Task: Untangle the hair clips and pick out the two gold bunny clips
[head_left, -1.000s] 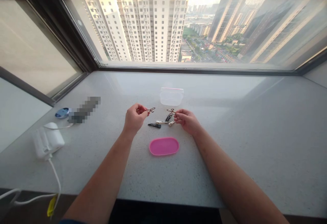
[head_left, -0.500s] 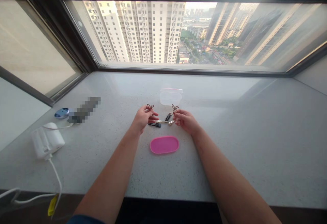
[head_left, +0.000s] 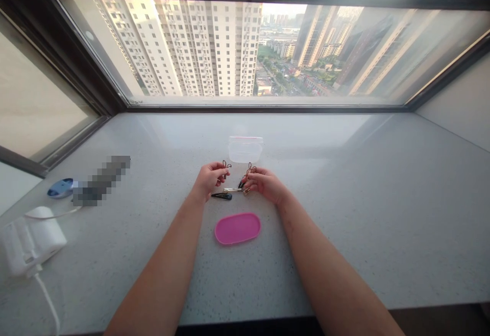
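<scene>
My left hand (head_left: 209, 178) is closed, its fingertips pinching a small brown bow-shaped hair clip (head_left: 226, 166) with thin loops that stick up. Opposite it, my right hand (head_left: 267, 185) pinches a similar brown bow-shaped clip (head_left: 250, 168). Both are raised just above the counter, a short gap apart. Below and between the hands lie a black snap hair clip (head_left: 223, 196), a pale metallic hair clip (head_left: 231, 190) and a dark clip (head_left: 241, 184) partly hidden by my right fingers. Nearer me sits a pink oval lid (head_left: 238, 229). Behind the hands stands a clear plastic box (head_left: 245, 151).
The speckled pale counter (head_left: 344, 213) runs up to a large window (head_left: 206, 45). At the left are a white power adapter (head_left: 34, 241) with a cable, a round blue object (head_left: 60, 188) and a blurred-out dark item (head_left: 101, 182).
The view has shifted, so the counter items appear further left and a little lower. Both bow-shaped clips have turned in my fingers, and my hands are slightly closer together.
</scene>
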`<control>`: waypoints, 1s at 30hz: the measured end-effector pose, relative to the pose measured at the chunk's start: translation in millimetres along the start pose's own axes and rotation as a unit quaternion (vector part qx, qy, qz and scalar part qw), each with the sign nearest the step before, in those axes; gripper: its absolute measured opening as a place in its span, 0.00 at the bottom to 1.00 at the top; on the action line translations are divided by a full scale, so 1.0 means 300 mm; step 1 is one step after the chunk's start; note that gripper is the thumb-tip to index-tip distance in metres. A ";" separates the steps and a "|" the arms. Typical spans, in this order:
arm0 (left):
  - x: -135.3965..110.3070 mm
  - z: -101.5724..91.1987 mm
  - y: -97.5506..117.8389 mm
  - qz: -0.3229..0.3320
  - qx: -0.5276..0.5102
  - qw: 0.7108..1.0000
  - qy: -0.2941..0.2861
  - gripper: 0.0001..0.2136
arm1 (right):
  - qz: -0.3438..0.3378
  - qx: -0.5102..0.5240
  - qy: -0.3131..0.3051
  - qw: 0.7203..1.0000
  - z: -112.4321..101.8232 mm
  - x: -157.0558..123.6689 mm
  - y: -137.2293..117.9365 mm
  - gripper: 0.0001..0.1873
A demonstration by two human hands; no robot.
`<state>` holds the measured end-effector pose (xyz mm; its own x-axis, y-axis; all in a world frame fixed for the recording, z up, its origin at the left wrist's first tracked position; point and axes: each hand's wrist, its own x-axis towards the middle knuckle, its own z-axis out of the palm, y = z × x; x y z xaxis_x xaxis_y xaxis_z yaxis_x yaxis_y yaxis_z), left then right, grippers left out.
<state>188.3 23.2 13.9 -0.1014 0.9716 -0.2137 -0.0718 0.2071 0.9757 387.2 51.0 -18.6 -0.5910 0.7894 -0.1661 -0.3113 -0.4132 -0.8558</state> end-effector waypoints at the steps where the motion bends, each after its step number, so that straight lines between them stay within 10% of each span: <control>1: 0.011 0.005 -0.004 0.000 -0.004 1.000 -0.004 0.08 | 0.012 0.003 -0.009 1.000 -0.003 0.003 -0.003 0.08; 30: 0.106 0.021 0.023 -0.108 -0.032 0.966 -0.235 0.07 | 0.148 0.012 -0.227 0.962 -0.068 0.046 -0.074 0.15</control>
<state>190.9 56.4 14.2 0.3824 0.8543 -0.3520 -0.1030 0.4180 0.9026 401.2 80.2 -11.8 -0.9193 0.3580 -0.1637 -0.0943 -0.6040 -0.7914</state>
